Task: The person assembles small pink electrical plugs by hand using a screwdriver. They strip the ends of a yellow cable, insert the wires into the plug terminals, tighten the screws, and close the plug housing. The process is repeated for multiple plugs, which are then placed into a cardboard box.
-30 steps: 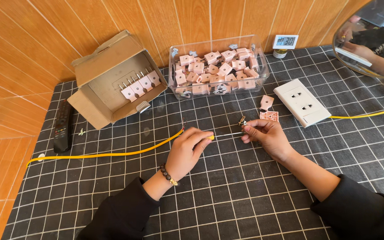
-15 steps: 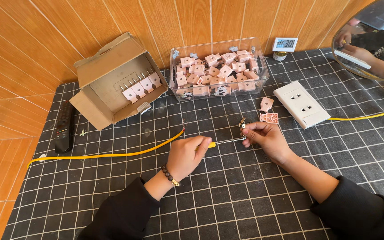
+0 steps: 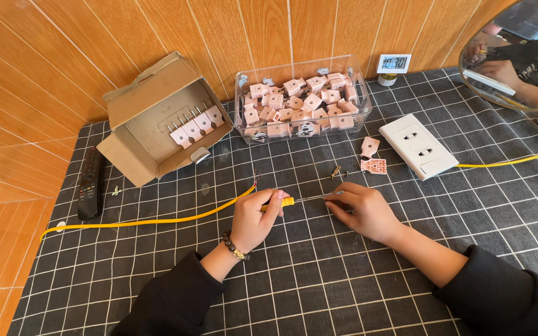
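My left hand curls tight around the screwdriver's yellow handle. My right hand pinches its thin metal tip. My fingers hide whatever the tip touches.

You wear black long sleeves on both arms, and a dark beaded bracelet circles your left wrist.
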